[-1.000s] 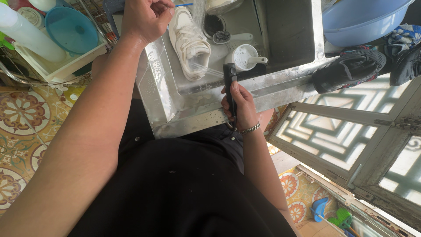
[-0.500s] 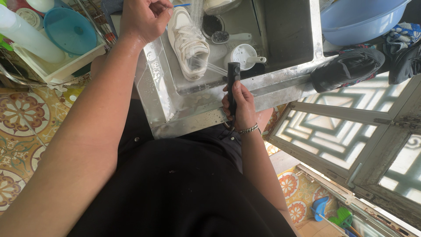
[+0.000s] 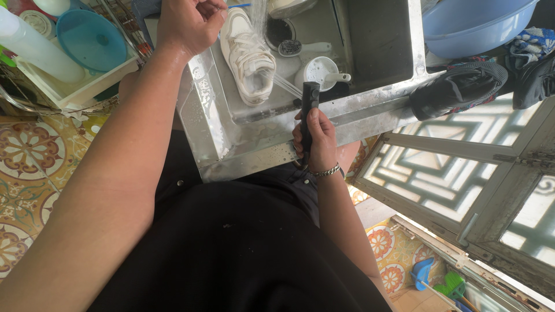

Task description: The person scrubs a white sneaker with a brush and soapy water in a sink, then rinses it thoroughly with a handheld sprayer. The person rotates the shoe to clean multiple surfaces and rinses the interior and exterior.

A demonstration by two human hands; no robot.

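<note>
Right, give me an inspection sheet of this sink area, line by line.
Surface: steel sink, rim wet.
Job's things: white shoe lying in the basin; black sprayer jets water at it.
Clutter: white scoop and brush in the basin; black shoe on the sink edge; blue basin; blue bowl in a white tray.
Hands: right hand grips the sprayer; left hand is closed above the shoe, pinching a thin blue item that is too small to identify.
Cables: nothing seen.
Surroundings: patterned floor tiles; window grille.
</note>
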